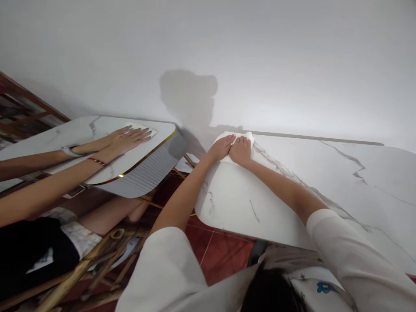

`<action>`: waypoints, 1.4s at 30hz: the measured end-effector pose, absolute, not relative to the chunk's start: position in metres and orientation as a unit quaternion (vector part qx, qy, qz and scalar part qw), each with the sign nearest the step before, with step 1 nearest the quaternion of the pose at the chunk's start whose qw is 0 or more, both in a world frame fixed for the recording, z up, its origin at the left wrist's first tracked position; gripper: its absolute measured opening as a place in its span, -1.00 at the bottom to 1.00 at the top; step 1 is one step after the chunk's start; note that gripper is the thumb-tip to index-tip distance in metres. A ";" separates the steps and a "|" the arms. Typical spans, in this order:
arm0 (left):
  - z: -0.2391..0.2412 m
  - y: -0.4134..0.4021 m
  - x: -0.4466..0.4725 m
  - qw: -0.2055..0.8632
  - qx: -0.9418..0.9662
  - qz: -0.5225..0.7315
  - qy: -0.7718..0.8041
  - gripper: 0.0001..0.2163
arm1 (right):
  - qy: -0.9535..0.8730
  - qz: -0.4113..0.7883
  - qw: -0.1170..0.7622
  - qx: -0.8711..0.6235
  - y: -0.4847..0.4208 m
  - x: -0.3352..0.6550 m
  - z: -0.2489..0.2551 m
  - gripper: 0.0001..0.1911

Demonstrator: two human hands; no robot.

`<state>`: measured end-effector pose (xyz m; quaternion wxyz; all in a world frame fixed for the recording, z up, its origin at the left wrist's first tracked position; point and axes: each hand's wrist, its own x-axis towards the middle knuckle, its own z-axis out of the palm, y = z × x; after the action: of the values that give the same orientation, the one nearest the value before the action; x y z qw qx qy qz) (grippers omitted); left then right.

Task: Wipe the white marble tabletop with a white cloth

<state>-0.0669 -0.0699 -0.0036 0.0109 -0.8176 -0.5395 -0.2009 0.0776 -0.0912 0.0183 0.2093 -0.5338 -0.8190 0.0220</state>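
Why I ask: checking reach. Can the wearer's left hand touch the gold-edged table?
Probably yes: open space seems to separate the left hand, on white cloth, from the gold-edged table.

The scene is viewed from the wearer's head, forward and steeply down. The marble-patterned table [310,167] is seen from close above its near edge; the white wall [292,65] is faced beyond, and a second table [78,133] is caught at left.

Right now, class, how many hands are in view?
4: the wearer's left hand and right hand on the white cloth; a neighbour's far hand and near hand over the left-side table.
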 end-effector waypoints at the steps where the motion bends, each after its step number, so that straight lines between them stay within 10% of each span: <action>1: -0.004 -0.079 -0.068 0.011 -0.817 -0.194 -0.542 -0.49 | -0.822 0.027 0.208 -0.529 -0.099 0.077 0.018 -0.43; 25: -0.018 -0.286 -0.037 0.080 -0.770 -0.149 -0.615 -0.45 | -0.894 0.088 0.164 -0.408 -0.263 0.117 0.013 -0.43; 42: -0.006 -0.175 -0.003 0.064 -0.785 -0.116 -0.606 -0.47 | -0.891 0.073 0.159 -0.420 -0.166 0.148 0.016 -0.45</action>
<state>-0.0026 -0.1751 -0.0058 0.0642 -0.7846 -0.6056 -0.1161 0.1476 -0.1660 0.0165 0.1593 -0.4197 -0.8906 0.0733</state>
